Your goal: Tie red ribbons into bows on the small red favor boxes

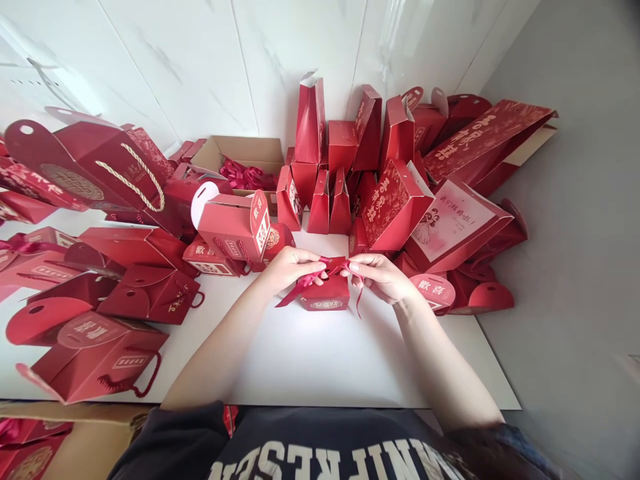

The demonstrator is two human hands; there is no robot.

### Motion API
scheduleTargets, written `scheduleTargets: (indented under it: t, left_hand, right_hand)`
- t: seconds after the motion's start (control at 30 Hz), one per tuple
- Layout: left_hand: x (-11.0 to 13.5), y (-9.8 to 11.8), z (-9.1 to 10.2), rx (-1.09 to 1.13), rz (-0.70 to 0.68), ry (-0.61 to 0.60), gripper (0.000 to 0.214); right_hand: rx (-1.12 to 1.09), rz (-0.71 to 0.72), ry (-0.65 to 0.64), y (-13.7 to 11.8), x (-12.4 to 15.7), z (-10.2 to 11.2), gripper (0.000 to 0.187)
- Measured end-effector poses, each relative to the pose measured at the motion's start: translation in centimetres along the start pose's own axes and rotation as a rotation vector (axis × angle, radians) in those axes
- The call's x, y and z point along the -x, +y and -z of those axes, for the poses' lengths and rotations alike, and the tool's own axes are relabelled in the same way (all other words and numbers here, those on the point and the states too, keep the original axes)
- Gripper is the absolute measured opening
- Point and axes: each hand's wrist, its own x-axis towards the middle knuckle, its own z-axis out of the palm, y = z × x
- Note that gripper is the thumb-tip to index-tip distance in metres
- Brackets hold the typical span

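Observation:
A small red gift box (326, 295) with a pale printed emblem stands on the white table in front of me. A dark red ribbon (300, 288) runs across its top, with tails hanging down on both sides. My left hand (295, 268) pinches the ribbon at the box's upper left, thumb against fingers. At the upper right, my right hand (383, 275) pinches the ribbon's other side between thumb and fingers. Part of the box's top is hidden behind ribbon and fingertips.
Red gift boxes (233, 223) and red bags (397, 200) crowd the white table (310, 373) at left, back and right. A cardboard box (250, 147) of ribbons stands behind. A grey wall (575, 267) borders the right; another carton (95, 440) sits below left.

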Motion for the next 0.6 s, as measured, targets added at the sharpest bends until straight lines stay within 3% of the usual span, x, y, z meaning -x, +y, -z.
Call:
scheduleTargets:
  t: [0.13, 0.33, 0.6]
  left_hand:
    - [0.0, 0.1, 0.1, -0.016, -0.009, -0.032, 0.031]
    - [-0.1, 0.6, 0.3, -0.031, -0.007, -0.068, 0.032]
    - [-0.7, 1.0, 0.2, -0.008, 0.049, -0.116, 0.028]
  right_hand:
    - [0.028, 0.045, 0.003, -0.6, -0.5, -0.7, 0.022]
    - [0.059, -0.008, 0.042, -0.3, -1.1, -1.2, 0.039]
    - [0.388, 0.208, 0.013, -0.3, -1.7, -1.4, 0.025]
